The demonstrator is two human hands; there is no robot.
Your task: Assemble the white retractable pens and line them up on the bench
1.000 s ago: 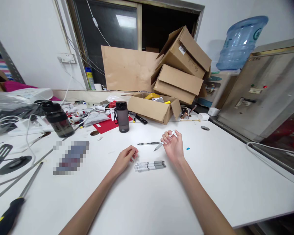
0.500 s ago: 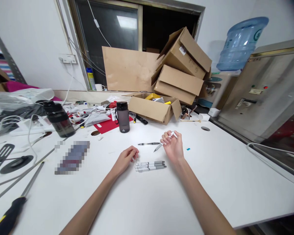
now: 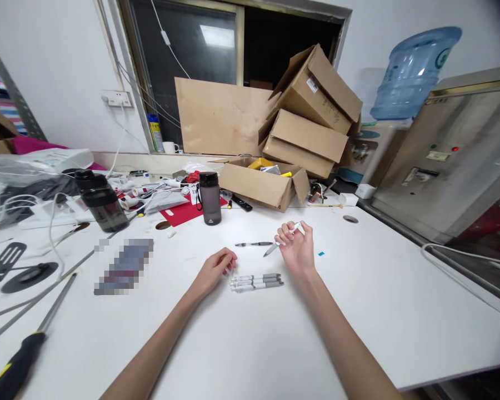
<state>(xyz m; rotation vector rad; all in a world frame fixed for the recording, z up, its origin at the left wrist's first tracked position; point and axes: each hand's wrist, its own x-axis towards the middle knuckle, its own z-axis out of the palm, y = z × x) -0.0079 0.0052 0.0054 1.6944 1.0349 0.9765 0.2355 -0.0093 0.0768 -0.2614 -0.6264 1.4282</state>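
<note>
My right hand (image 3: pixel 296 250) is closed around a white pen (image 3: pixel 270 249) with a grey end. It holds the pen slanted above the table, the grey end pointing down and left and the white end by the thumb. My left hand (image 3: pixel 216 268) rests on the table with slack, loosely bent fingers and nothing visible in them. Between my hands several white-and-grey pens (image 3: pixel 256 283) lie side by side, close to the left fingertips. Just behind them is a single pen with black parts (image 3: pixel 250 244); its right end reaches near the held pen.
A dark bottle (image 3: pixel 210 200) and an open cardboard box (image 3: pixel 254 186) stand at the back. Another bottle (image 3: pixel 104 203), cables and a blurred-out flat object (image 3: pixel 125 266) are on the left. A screwdriver (image 3: pixel 23 355) lies near left; a small blue piece (image 3: pixel 321 254) lies right.
The thumb and fingers of my right hand have shifted slightly on the pen, so its white end shows straighter. My left hand and the pens on the table stay put.
</note>
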